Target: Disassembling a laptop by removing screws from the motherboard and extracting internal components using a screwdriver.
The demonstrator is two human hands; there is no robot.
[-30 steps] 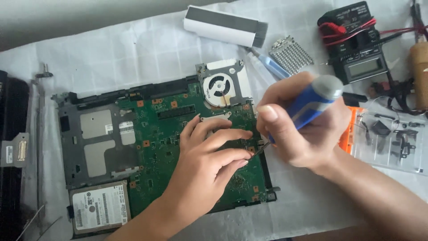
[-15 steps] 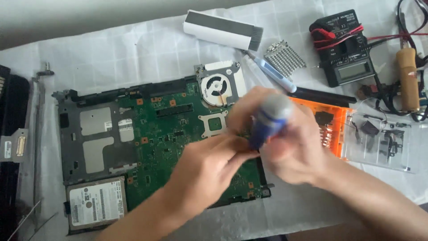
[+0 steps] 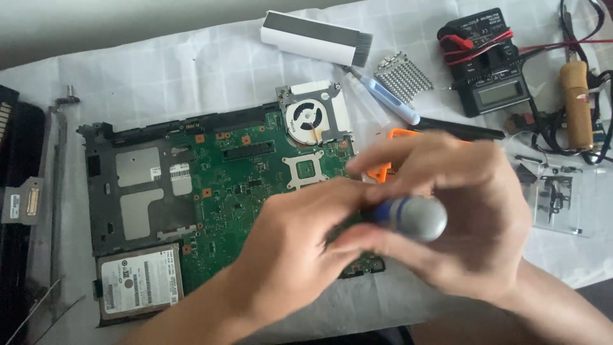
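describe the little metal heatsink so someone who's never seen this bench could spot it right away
Start at the green circuit board and go to the round cooling fan at its top right corner. Right of the fan, past the blue-tipped syringe, lies the heatsink: the only small, silver, ridged square block.

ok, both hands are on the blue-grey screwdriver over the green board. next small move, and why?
Probably steady it upright and keep turning. The right hand wraps the screwdriver, whose cap faces the camera; the left hand pinches it lower down over the green board. The tip is hidden, so whether it sits in a screw can't be told.
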